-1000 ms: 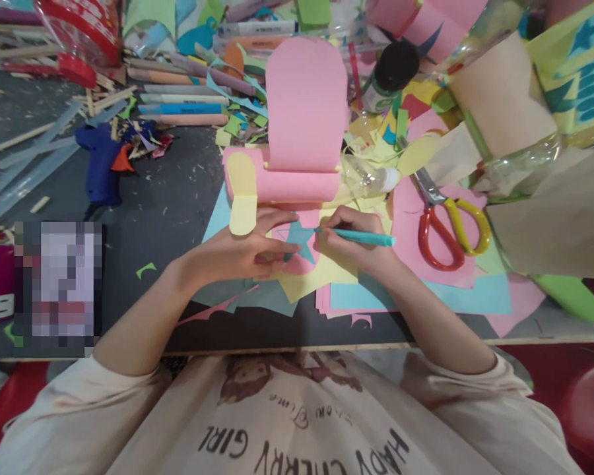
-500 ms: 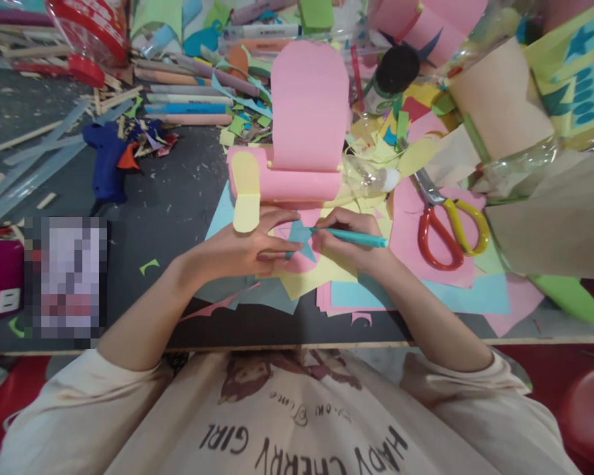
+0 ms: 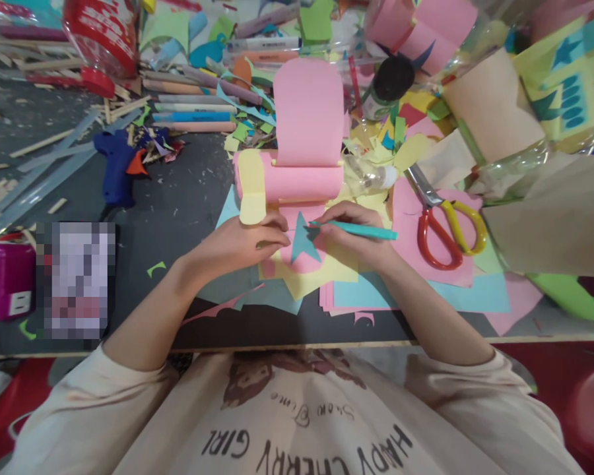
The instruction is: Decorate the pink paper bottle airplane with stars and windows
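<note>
My right hand (image 3: 359, 234) grips a teal marker pen (image 3: 366, 231), its tip over the upper right of a teal paper star (image 3: 304, 244). The star lies on a pink paper strip (image 3: 314, 264) that comes out below a rolled pink paper tube (image 3: 301, 182). At the strip's left edge rests my left hand (image 3: 250, 241), fingers bent and slightly apart, with nothing visible in them. A pale yellow paper piece (image 3: 252, 185) is attached to the tube's left end and hangs just above that hand. A tall pink flap (image 3: 308, 109) rises behind the tube.
Red-and-yellow-handled scissors (image 3: 443, 224) lie on pink paper to the right. On the left are a blue glue gun (image 3: 116, 168), a blurred-out phone (image 3: 76, 280) and a purple object (image 3: 6, 282). Markers, scraps, wooden sticks and a dark-lidded jar (image 3: 389, 86) crowd the back.
My left hand has drawn back left, its fingers lifting off the star and bending. The star appears turned a little. The marker stays in my right hand, and the view has shifted slightly.
</note>
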`<state>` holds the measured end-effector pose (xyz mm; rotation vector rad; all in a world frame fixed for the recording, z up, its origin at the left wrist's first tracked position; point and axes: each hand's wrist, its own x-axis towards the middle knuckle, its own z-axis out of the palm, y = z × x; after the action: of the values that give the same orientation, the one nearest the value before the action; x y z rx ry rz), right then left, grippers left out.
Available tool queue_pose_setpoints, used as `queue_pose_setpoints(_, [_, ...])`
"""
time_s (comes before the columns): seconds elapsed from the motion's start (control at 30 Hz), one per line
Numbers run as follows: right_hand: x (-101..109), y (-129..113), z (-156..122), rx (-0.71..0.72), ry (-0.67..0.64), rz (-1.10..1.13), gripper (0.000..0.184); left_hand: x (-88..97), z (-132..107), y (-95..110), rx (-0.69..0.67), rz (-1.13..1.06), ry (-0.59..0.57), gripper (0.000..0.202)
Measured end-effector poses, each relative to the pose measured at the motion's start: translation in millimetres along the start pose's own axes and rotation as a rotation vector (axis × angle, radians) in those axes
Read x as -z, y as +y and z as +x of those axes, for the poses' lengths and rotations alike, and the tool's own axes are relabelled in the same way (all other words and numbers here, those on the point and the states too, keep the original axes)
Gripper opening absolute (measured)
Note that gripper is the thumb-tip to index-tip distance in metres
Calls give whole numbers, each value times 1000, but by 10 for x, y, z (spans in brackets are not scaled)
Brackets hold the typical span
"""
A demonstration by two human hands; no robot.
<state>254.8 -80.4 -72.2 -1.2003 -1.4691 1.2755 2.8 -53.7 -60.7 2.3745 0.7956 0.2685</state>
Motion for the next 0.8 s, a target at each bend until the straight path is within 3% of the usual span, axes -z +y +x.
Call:
queue_pose_setpoints(0.13, [-100, -26, -18, -16, -87, -1, 14, 54, 8, -27, -72, 87, -63, 30])
queue_pose_setpoints(0.37, [-336, -20, -132, -37, -63, -132, 19, 183, -23, -6, -66, 189, -114, 23])
queue_pose_setpoints(0.8, [-339, -58, -128, -32, -64, -229, 16, 189, -23, 23, -24, 223, -118, 24])
